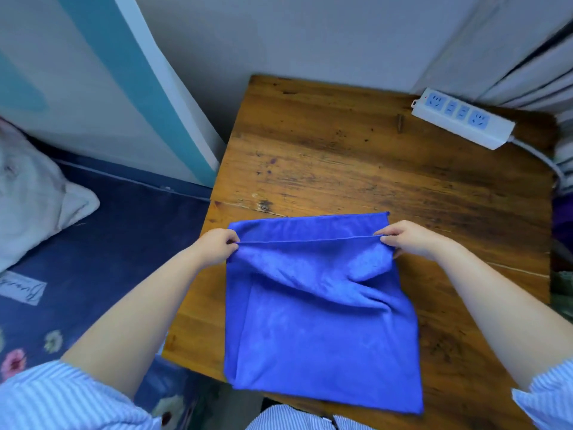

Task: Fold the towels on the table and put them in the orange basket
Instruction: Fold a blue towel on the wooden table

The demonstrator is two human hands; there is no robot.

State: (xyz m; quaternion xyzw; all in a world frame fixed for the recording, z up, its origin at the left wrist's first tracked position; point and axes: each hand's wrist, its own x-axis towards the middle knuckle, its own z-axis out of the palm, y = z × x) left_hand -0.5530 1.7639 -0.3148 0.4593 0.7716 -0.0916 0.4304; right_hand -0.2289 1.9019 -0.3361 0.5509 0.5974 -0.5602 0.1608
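1. a shirt with fine blue and white stripes is worn.
2. its sleeves are pushed up past the elbows, so both forearms are left bare.
3. the left hand [217, 245] and the right hand [410, 238] are uncovered; rings or watches cannot be made out.

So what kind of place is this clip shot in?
Most likely a bedroom or dorm room. A small worn wooden table stands right beside a bed with a dark blue floral sheet and a white pillow, and a white power strip lies on the table's far corner.
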